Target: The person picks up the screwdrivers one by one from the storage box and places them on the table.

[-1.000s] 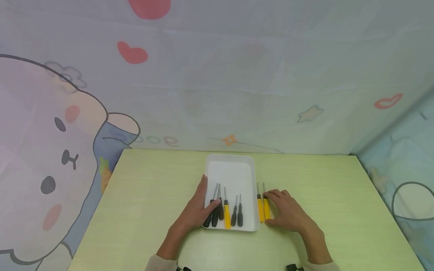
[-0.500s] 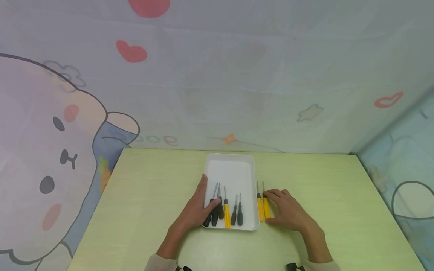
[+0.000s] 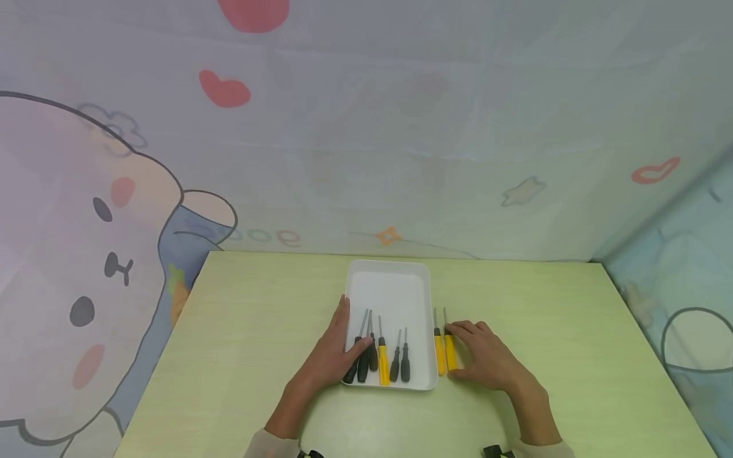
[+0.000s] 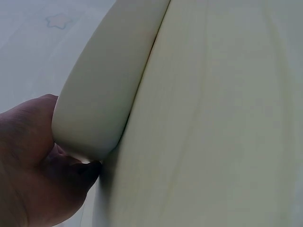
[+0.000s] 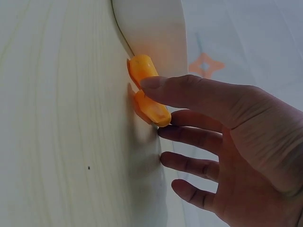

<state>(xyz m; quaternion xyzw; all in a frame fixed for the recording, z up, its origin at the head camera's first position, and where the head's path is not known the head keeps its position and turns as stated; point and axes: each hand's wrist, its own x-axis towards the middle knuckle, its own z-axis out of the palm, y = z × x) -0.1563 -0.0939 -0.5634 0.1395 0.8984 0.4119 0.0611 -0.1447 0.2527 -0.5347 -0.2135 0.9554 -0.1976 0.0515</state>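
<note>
A white rectangular tray (image 3: 389, 289) lies on the table, holding several screwdrivers with black handles and one yellow-handled screwdriver (image 3: 383, 366). My left hand (image 3: 329, 359) grips the tray's left side, its thumb over the rim and its fingers along the outer wall. Just right of the tray, two yellow-handled screwdrivers lie side by side, shafts pointing away. My right hand (image 3: 483, 356) pinches the outer screwdriver (image 3: 450, 353), thumb at the handle's butt and fingertips near its collar. The inner screwdriver (image 3: 439, 356) lies between it and the tray wall. In the right wrist view the other fingers spread loosely.
The pale wooden table (image 3: 258, 305) extends on both sides of the tray. Behind it hangs a printed cloth (image 3: 366, 127) with hearts and a cartoon animal. At the far right, a dark loop (image 3: 664, 337) shows beyond the table edge.
</note>
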